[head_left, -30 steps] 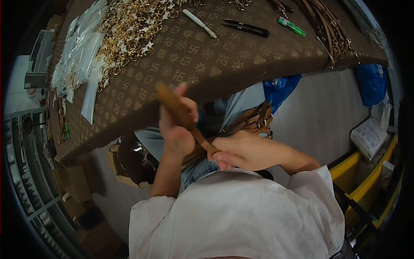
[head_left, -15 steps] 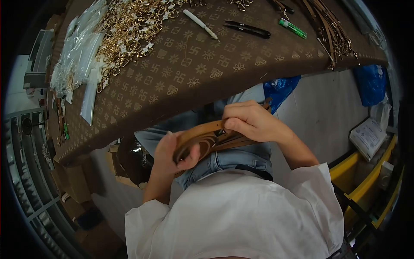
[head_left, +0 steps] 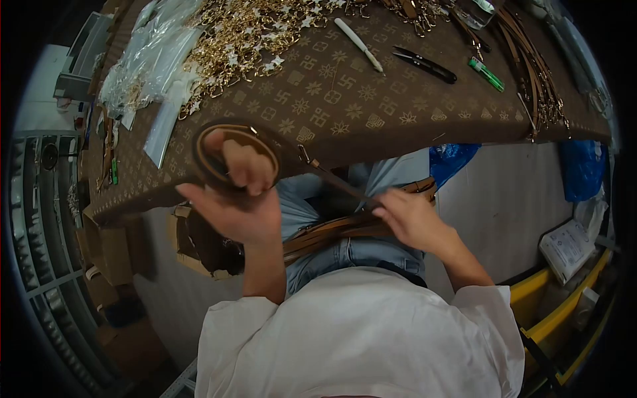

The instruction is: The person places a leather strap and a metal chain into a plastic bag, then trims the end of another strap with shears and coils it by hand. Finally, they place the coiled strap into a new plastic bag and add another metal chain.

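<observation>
A brown leather strap [head_left: 270, 150] is looped into a coil around the fingers of my left hand [head_left: 247, 213], above the table's near edge. The curled fingers pass through the coil, while the thumb sticks out to the left. From the coil, a thin length with a metal clasp [head_left: 304, 154] runs down to my right hand [head_left: 415, 222], which pinches it over my lap. More brown straps [head_left: 312, 244] lie across my thighs beneath both hands. Motion blurs the coil, so its turns cannot be separated.
The patterned brown tablecloth [head_left: 345, 126] carries gold clasps [head_left: 239, 46], plastic bags [head_left: 142, 69], a white pen [head_left: 358, 45], black thread snips [head_left: 424, 64], a green-labelled tube [head_left: 486, 74] and hanging straps [head_left: 531, 73]. Yellow bins [head_left: 564, 312] stand right; a cardboard box [head_left: 182, 242] sits left.
My left hand has risen forward over the table edge with the coil, its palm turned up. The right hand has moved slightly right and down, and the strap now stretches between the hands.
</observation>
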### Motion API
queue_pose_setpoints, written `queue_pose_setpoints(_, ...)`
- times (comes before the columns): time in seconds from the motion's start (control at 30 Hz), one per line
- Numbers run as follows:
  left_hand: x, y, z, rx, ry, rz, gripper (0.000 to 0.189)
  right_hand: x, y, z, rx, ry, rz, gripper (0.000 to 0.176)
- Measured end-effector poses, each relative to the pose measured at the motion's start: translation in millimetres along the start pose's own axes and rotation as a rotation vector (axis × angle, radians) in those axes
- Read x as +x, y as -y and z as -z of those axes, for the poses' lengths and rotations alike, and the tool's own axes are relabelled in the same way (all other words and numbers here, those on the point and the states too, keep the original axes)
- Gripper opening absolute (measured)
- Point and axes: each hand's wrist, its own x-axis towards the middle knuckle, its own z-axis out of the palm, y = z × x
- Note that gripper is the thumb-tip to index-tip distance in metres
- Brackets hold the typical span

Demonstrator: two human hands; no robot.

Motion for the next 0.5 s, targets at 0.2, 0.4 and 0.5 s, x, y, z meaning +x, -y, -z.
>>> queue_pose_setpoints(0.2,-32,37,16,1.130,0.415,-0.076,0.082,3,29,21,1.117,0.485,-0.484,0.033)
queue_pose_setpoints(0.4,-56,45,12,1.482,1.034,-0.115,0.062,3,18,48,1.137,0.646,-0.678,0.023)
queue_pose_setpoints(0.5,-53,35,11,1.676,1.052,-0.051,0.044,-1,17,52,0.798,0.511,-0.629,0.013)
